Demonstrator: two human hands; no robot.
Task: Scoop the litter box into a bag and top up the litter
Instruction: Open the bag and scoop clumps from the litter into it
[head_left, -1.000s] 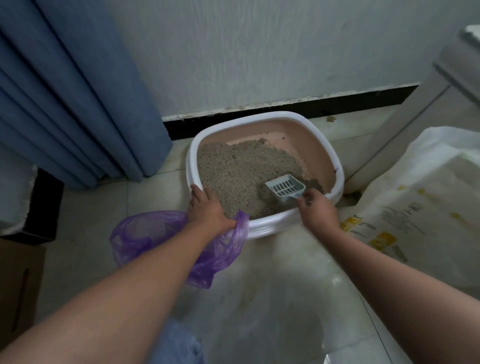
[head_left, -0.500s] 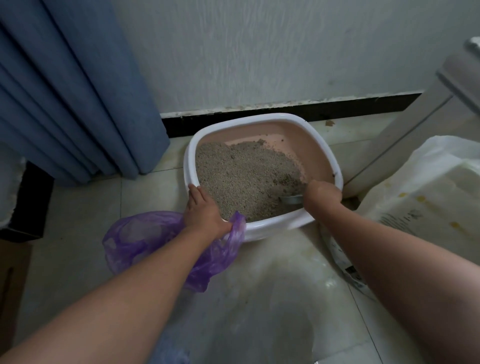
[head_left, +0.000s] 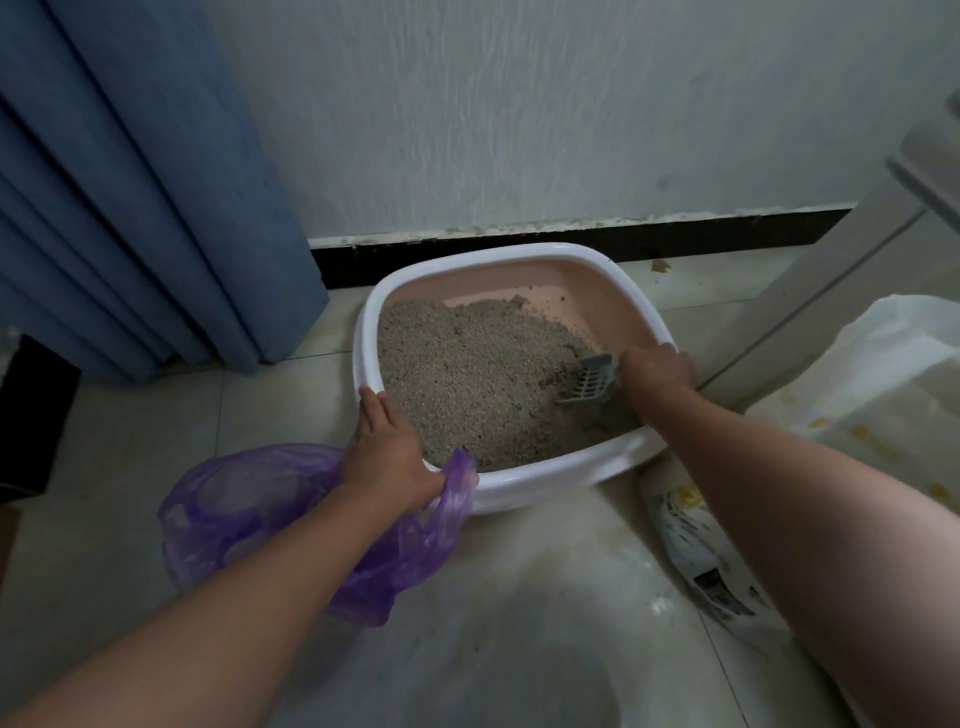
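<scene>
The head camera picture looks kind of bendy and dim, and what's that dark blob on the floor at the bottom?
In the head view, the wide lens bends straight lines near the edges, so the curtain fans outward. In the head view, light is soft and dim, with no glare. In the head view, the dark patch on the floor looks like the person's own shadow. In the head view, the litter box stays fairly sharp.

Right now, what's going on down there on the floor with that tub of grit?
A person is cleaning a cat's litter box. Their right hand holds a grey slotted plastic scoop, tilted in the grey litter near the right side of the pink, white-rimmed litter tray. Their left hand rests on the tray's near rim and grips a thin purple plastic bag beside it. A large white printed sack lies to the right.
</scene>
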